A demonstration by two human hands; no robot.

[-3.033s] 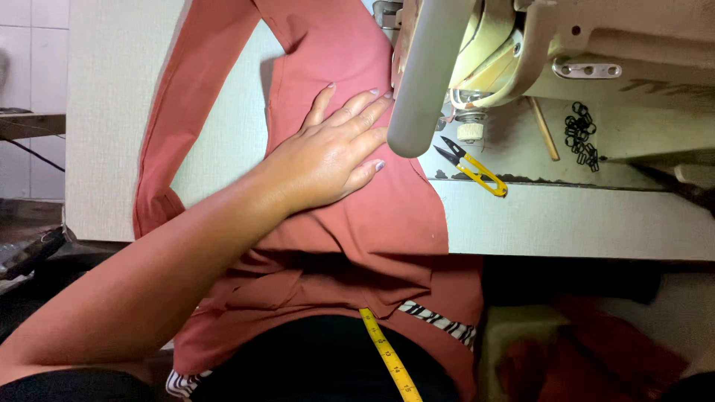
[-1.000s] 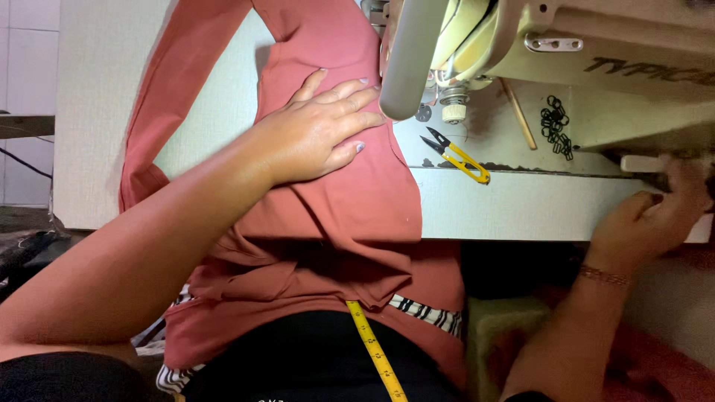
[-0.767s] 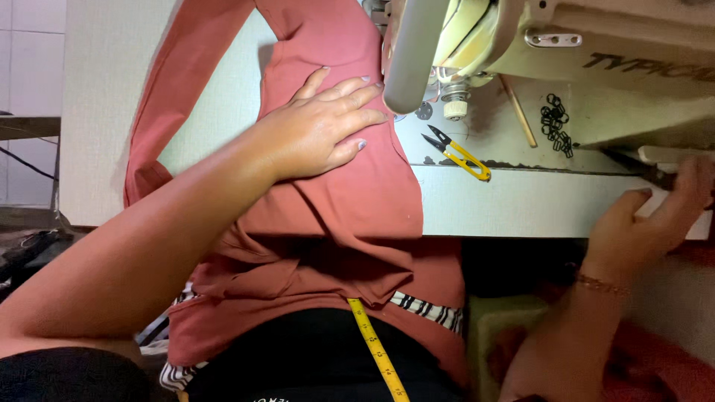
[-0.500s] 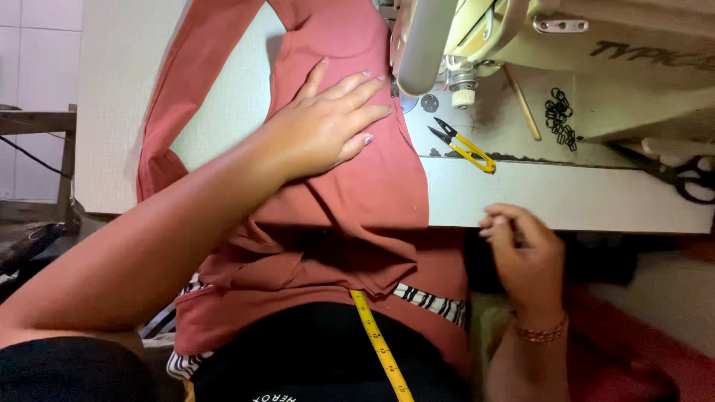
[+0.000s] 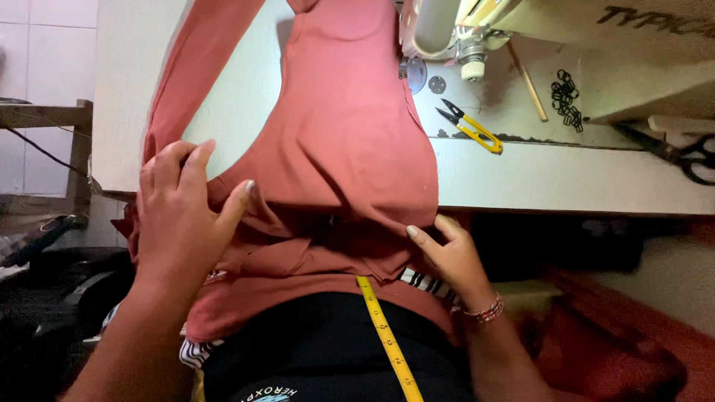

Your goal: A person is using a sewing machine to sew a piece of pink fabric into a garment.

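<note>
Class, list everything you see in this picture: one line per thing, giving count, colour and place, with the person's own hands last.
garment: one, salmon pink, draped over table edge
table: one, cream, upper half
sewing machine: one, cream, top right
snips: one, yellow handles, on table
scissors: one, black, far right
rings: several, black, under machine
tape measure: one, yellow, on lap
left hand: on garment's left edge
right hand: at garment's lower right edge
</note>
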